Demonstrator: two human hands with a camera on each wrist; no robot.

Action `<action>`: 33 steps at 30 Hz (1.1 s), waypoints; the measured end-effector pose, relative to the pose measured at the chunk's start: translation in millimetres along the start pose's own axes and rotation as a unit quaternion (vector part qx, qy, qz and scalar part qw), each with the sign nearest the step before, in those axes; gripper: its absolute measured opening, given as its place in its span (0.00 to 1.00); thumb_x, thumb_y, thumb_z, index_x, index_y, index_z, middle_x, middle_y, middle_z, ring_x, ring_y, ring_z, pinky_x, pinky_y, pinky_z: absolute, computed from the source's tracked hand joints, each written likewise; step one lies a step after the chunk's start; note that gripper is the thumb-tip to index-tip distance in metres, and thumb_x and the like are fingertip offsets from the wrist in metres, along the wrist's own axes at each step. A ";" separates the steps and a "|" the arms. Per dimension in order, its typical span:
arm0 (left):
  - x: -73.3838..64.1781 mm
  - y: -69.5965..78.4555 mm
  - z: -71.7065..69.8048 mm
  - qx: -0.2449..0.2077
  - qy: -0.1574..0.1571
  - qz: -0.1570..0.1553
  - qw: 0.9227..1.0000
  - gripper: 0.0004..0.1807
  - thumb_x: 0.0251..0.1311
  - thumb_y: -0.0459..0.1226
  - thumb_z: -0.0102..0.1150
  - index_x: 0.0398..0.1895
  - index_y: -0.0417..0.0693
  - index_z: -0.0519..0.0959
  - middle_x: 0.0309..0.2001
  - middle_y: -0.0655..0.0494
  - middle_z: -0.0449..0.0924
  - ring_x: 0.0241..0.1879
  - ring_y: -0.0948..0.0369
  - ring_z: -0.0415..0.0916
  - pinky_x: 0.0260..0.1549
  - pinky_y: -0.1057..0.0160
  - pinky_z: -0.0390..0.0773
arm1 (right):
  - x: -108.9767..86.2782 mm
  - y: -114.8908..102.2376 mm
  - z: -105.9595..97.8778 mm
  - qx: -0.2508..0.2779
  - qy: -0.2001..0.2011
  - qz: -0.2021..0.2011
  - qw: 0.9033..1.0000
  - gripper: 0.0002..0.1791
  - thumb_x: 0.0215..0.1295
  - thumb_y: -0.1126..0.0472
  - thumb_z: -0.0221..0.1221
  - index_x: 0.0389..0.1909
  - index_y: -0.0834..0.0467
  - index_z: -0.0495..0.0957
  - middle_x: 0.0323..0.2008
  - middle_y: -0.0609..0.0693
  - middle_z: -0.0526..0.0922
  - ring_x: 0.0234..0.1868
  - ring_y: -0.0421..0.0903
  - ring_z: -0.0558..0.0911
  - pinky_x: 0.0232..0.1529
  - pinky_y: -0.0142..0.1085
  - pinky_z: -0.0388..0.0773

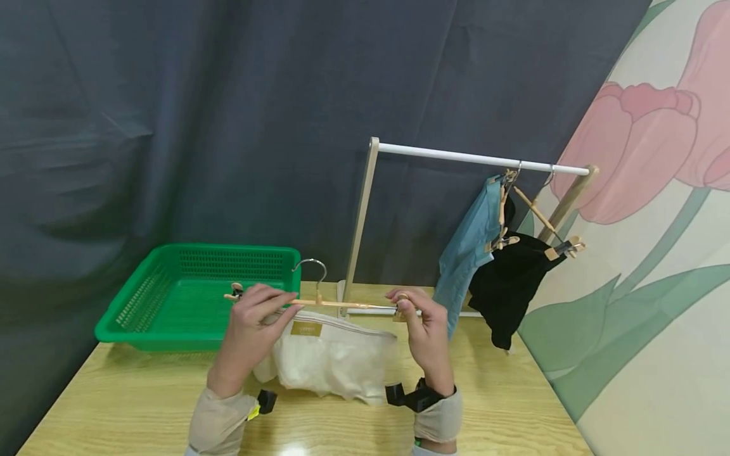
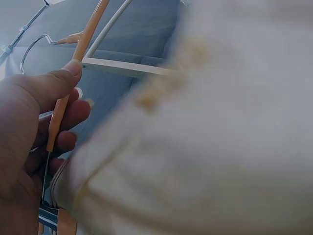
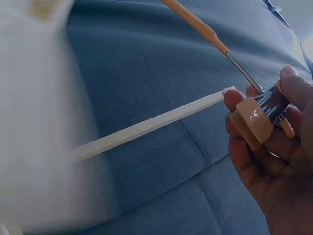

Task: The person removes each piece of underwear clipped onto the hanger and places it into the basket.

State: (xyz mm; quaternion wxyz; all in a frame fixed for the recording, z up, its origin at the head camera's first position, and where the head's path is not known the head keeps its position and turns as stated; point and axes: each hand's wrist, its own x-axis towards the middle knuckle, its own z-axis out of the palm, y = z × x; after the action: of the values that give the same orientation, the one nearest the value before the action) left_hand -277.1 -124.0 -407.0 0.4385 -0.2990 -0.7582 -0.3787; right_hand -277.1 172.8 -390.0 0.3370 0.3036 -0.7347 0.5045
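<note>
A wooden clip hanger [image 1: 336, 304] with a metal hook is held level above the table by both hands. My left hand [image 1: 253, 320] pinches its bar with thumb and fingers, left of the hook. My right hand [image 1: 422, 323] grips the right-hand clip [image 3: 254, 122], which has no cloth between its jaws. A white garment [image 1: 333, 364] with a gold patch [image 1: 306, 329] hangs below the bar, its right end loose and blurred. In the left wrist view the left clip [image 2: 67, 223] is beside the garment's edge; whether it bites the cloth I cannot tell.
A green plastic basket [image 1: 196, 346] stands at the left. Behind to the right is a rack with a white rail [image 1: 456, 154], bearing a blue garment [image 1: 464, 234] and black shorts [image 1: 504, 285] on clip hangers. A dark curtain [image 1: 285, 126] backs the wooden table [image 1: 142, 405].
</note>
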 end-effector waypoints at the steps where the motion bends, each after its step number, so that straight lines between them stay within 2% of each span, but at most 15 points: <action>1: -0.2 0.3 -0.2 0.001 -0.002 -0.002 1.000 0.12 0.50 0.31 0.77 0.40 0.39 0.90 0.35 0.50 0.88 0.38 0.54 0.80 0.42 0.66 0.76 | 0.0 -0.1 -0.4 -0.001 -0.002 0.002 1.000 0.15 0.78 0.64 0.53 0.29 0.58 0.81 0.40 0.57 0.87 0.44 0.44 0.83 0.43 0.34 0.77; 2: -0.3 0.5 -0.3 0.002 -0.002 -0.003 1.000 0.11 0.55 0.35 0.76 0.40 0.38 0.90 0.35 0.50 0.88 0.38 0.53 0.80 0.42 0.66 0.76 | 0.0 -0.2 -0.8 -0.001 -0.004 0.004 1.000 0.15 0.78 0.62 0.52 0.30 0.59 0.81 0.40 0.57 0.87 0.43 0.45 0.83 0.43 0.34 0.77; 7: 0.5 0.5 0.7 0.017 0.008 0.013 1.000 0.12 0.53 0.34 0.76 0.40 0.39 0.90 0.34 0.51 0.87 0.37 0.55 0.80 0.37 0.63 0.79 | 0.6 -1.7 -1.4 -0.004 -0.022 0.022 0.999 0.15 0.79 0.58 0.51 0.35 0.60 0.81 0.40 0.56 0.86 0.40 0.47 0.83 0.40 0.34 0.77; 9: 1.2 0.5 1.2 0.022 0.014 0.023 0.999 0.18 0.42 0.25 0.79 0.40 0.39 0.90 0.34 0.51 0.87 0.37 0.56 0.80 0.35 0.61 0.80 | 0.8 -2.7 -1.3 -0.007 -0.028 0.037 0.999 0.13 0.79 0.61 0.51 0.37 0.60 0.81 0.40 0.55 0.86 0.37 0.48 0.82 0.39 0.34 0.77; 11: 1.2 0.1 1.4 0.021 0.013 0.025 0.999 0.17 0.44 0.26 0.79 0.41 0.39 0.90 0.35 0.51 0.87 0.37 0.56 0.80 0.35 0.61 0.80 | 0.9 -2.9 -1.3 -0.015 -0.032 0.054 0.998 0.11 0.79 0.65 0.51 0.39 0.59 0.82 0.40 0.54 0.86 0.35 0.47 0.80 0.38 0.34 0.77; 13: 0.9 -0.8 1.7 0.015 0.009 0.023 1.000 0.12 0.52 0.32 0.76 0.41 0.39 0.90 0.35 0.51 0.87 0.37 0.56 0.80 0.35 0.62 0.79 | 1.3 -3.9 -1.4 -0.027 -0.034 0.064 0.997 0.12 0.78 0.68 0.51 0.42 0.59 0.83 0.41 0.54 0.86 0.35 0.47 0.80 0.39 0.33 0.77; 16: 0.3 -2.3 2.4 0.007 0.001 0.014 1.000 0.15 0.65 0.44 0.66 0.41 0.39 0.90 0.35 0.52 0.87 0.37 0.56 0.79 0.35 0.65 0.78 | 2.2 -5.0 -1.0 -0.046 -0.038 0.078 0.995 0.13 0.78 0.68 0.50 0.48 0.59 0.83 0.46 0.54 0.87 0.41 0.47 0.82 0.43 0.37 0.78; 18: 0.1 -3.3 3.4 0.005 -0.003 0.008 1.000 0.18 0.67 0.47 0.62 0.41 0.40 0.90 0.35 0.52 0.87 0.37 0.56 0.79 0.36 0.66 0.78 | 2.5 -6.3 -0.1 -0.065 -0.042 0.090 0.993 0.13 0.78 0.66 0.52 0.54 0.58 0.82 0.51 0.54 0.86 0.48 0.49 0.83 0.48 0.42 0.78; 22: -0.9 -4.4 6.0 0.011 -0.007 0.008 1.000 0.10 0.55 0.34 0.74 0.41 0.40 0.90 0.35 0.52 0.87 0.37 0.57 0.79 0.35 0.66 0.78 | 2.7 -9.3 4.4 -0.110 -0.035 0.098 0.989 0.19 0.76 0.61 0.56 0.64 0.56 0.77 0.62 0.53 0.81 0.62 0.52 0.78 0.62 0.52 0.74; 25: -3.0 -5.1 7.8 0.015 -0.011 0.010 1.000 0.15 0.45 0.26 0.78 0.40 0.40 0.90 0.35 0.52 0.87 0.37 0.57 0.79 0.34 0.65 0.79 | 3.5 -14.3 9.3 -0.135 -0.001 0.050 0.990 0.20 0.74 0.62 0.60 0.65 0.57 0.77 0.64 0.55 0.78 0.67 0.55 0.74 0.65 0.52 0.71; 29: -4.6 -5.4 10.5 0.011 -0.013 0.008 1.000 0.17 0.43 0.25 0.79 0.40 0.39 0.90 0.35 0.52 0.87 0.37 0.56 0.80 0.34 0.63 0.80 | 5.3 -23.8 15.9 -0.161 0.039 -0.054 0.985 0.16 0.69 0.69 0.61 0.56 0.62 0.81 0.57 0.57 0.83 0.60 0.57 0.78 0.62 0.45 0.73; 31: -4.4 -4.8 12.1 0.009 -0.011 0.009 1.000 0.17 0.42 0.25 0.79 0.39 0.39 0.90 0.35 0.52 0.87 0.37 0.56 0.80 0.34 0.62 0.81 | 5.7 -29.0 19.8 -0.167 0.033 -0.092 0.981 0.15 0.66 0.72 0.63 0.53 0.63 0.82 0.53 0.58 0.84 0.56 0.57 0.80 0.60 0.42 0.75; 33: -3.9 -4.2 13.9 0.008 -0.011 0.008 1.000 0.17 0.42 0.25 0.79 0.39 0.39 0.90 0.35 0.52 0.87 0.37 0.56 0.80 0.34 0.63 0.80 | 5.9 -33.6 24.6 -0.172 0.010 -0.109 0.979 0.17 0.64 0.73 0.64 0.54 0.63 0.82 0.52 0.58 0.84 0.54 0.56 0.82 0.58 0.41 0.77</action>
State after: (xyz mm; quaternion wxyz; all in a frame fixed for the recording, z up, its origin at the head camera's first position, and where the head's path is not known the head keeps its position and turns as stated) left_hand -284.7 -115.0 -416.3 0.4356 -0.3058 -0.7636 -0.3656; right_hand -258.8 138.7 -373.7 0.4448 0.3142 -0.7695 0.3338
